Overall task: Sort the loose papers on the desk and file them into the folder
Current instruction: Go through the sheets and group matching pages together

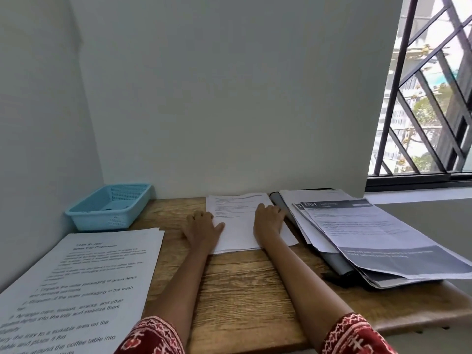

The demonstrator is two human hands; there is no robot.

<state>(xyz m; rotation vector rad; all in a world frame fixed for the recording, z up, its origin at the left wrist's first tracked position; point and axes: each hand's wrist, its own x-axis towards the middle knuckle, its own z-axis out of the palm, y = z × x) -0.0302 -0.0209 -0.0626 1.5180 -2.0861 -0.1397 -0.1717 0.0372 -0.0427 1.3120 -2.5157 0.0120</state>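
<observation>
On middle papers [240, 221]: both hands flat, left hand [201, 227], right hand [268, 221].

Counts: 3 paper groups on 1 wooden desk [242, 290]: left stack [76, 284], middle stack [240, 221], right pile [370, 238]. Sheets per group: can't tell. 1 dark folder [337, 264] under the right pile. 1 blue basket [109, 206]. 2 hands: left hand [201, 226], right hand [268, 218]. 1 barred window [429, 98].

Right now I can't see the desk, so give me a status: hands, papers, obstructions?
Left hand and right hand flat on middle paper stack. Folder at right, papers heaped on it. Nothing blocking.
</observation>
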